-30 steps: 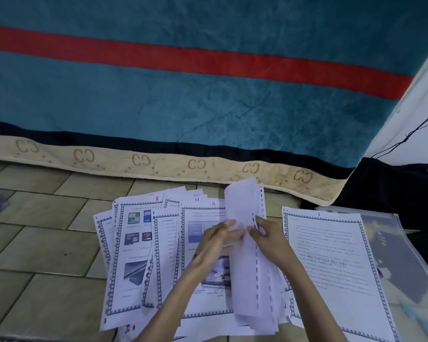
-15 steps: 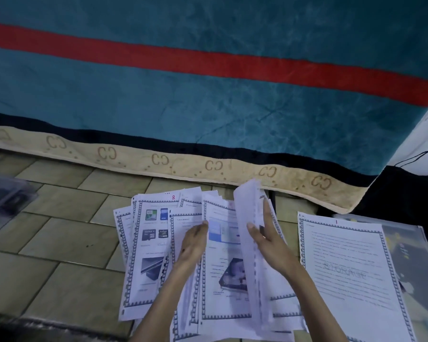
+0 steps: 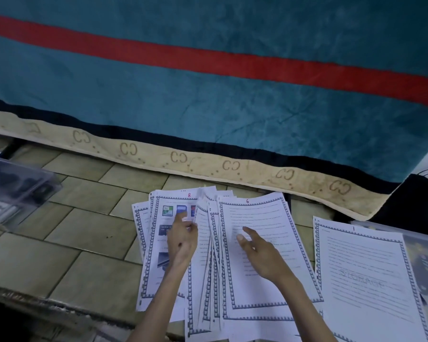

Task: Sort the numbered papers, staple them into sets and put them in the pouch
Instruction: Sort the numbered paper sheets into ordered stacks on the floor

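Head view: a fanned pile of numbered papers (image 3: 223, 262) lies on the tiled floor (image 3: 59, 243), bordered sheets overlapping from left to right; the sheet marked 8 (image 3: 158, 245), with small printed pictures, sits at the left of the fan; the sheet marked 6 (image 3: 262, 218), all text, lies on top at the right. Left hand (image 3: 182, 239) over sheet 8, fingers curled, pinching the edge of a thin sheet that stands up between 8 and 6; right hand (image 3: 260, 255) lies palm down on sheet 6, fingers straight and spread, holding nothing. Separate sheet marked 1 (image 3: 363, 275) lies flat just right of the fan, apart from it, faint word "STORAGE" across its middle; a clear plastic pouch (image 3: 423, 262) lies beside and partly under its right edge, contents too blurred to tell. Far left: a transparent case (image 3: 17, 191) on the floor, blurred, dark shapes inside. Behind the papers, a teal blanket (image 3: 208, 107) with a red stripe, a dark band and a beige hem hangs down to the floor.
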Tool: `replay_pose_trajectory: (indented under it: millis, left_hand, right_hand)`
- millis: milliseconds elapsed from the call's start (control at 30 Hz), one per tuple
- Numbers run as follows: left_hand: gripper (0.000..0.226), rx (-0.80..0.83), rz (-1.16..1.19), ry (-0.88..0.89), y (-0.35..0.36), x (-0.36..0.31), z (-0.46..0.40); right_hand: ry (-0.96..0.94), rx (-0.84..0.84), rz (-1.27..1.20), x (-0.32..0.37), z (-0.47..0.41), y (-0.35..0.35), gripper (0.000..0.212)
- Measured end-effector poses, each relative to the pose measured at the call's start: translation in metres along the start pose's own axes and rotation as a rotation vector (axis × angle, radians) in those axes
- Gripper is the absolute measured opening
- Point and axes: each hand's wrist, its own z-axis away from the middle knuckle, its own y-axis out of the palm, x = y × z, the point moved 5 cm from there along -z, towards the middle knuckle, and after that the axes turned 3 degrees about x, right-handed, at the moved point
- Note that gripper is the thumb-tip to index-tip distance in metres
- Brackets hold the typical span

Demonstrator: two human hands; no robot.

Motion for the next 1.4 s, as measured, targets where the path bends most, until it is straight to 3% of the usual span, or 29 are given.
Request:
replay_pose_trajectory:
  millis: [133,233,367,500,567,633,700,767,833,867,1000,1067,1167,1267,1333,1400]
  left_hand:
    - [0.027,-0.088,-0.066,0.081,-0.008,-0.002,0.002]
    - [0.023,-0.081,-0.119,0.172,-0.005,-0.014,0.009]
    - [0.014,0.096,0.104,0.134,0.015,-0.038,0.018]
    - [0.013,0.385,0.554,-0.059,0.034,-0.059,0.026]
    - [0.02,0.34,0.43,-0.025,0.028,-0.051,0.017]
    - [0.027,0.21,0.022,0.035,0.014,-0.031,0.005]
    - [0.043,0.142,-0.239,-0.025,0.003,-0.008,-0.003]
    - [0.043,0.203,-0.24,-0.109,0.002,0.006,-0.004]
    - [0.012,0.215,-0.21,-0.084,0.003,0.006,0.0]
    - [0.008,0.202,-0.201,-0.052,0.005,0.003,0.001]
    - [0.019,0.184,-0.155,0.03,0.013,-0.017,0.016]
    - [0.014,0.193,-0.075,0.051,0.014,-0.023,0.02]
    - [0.036,0.169,0.022,0.025,0.009,-0.022,0.018]
    - [0.049,0.403,0.223,-0.058,0.019,-0.023,0.028]
    - [0.067,0.629,0.419,-0.197,0.032,-0.021,0.04]
    - [0.065,0.677,0.538,-0.256,0.036,-0.015,0.04]
  right_hand:
    - [0.009,0.021,0.068,0.001,0.0,0.007,0.063]
    - [0.045,0.07,0.056,0.002,0.005,0.009,0.086]
    - [0.041,0.108,-0.074,0.013,0.013,0.02,0.11]
    - [-0.043,-0.086,-0.138,0.016,0.017,0.004,0.089]
    - [-0.012,-0.178,-0.086,0.007,0.022,-0.015,0.082]
    - [-0.013,-0.252,-0.087,-0.001,0.031,-0.037,0.084]
    - [-0.055,-0.327,-0.094,-0.004,0.039,-0.057,0.085]
    - [-0.091,-0.353,-0.067,-0.009,0.041,-0.069,0.084]
    - [-0.096,-0.342,-0.033,-0.013,0.037,-0.073,0.077]
    - [-0.093,-0.334,-0.022,-0.015,0.035,-0.072,0.072]
    - [-0.038,-0.293,-0.075,-0.013,0.023,-0.062,0.051]
    - [-0.029,-0.273,-0.1,-0.007,0.02,-0.055,0.048]
    - [-0.028,-0.226,-0.133,0.003,0.015,-0.044,0.043]
    - [-0.042,-0.172,-0.259,0.019,0.013,-0.033,0.035]
    - [-0.076,-0.151,-0.231,0.031,0.012,-0.024,0.053]
    - [-0.141,-0.135,-0.121,0.041,0.01,-0.014,0.068]
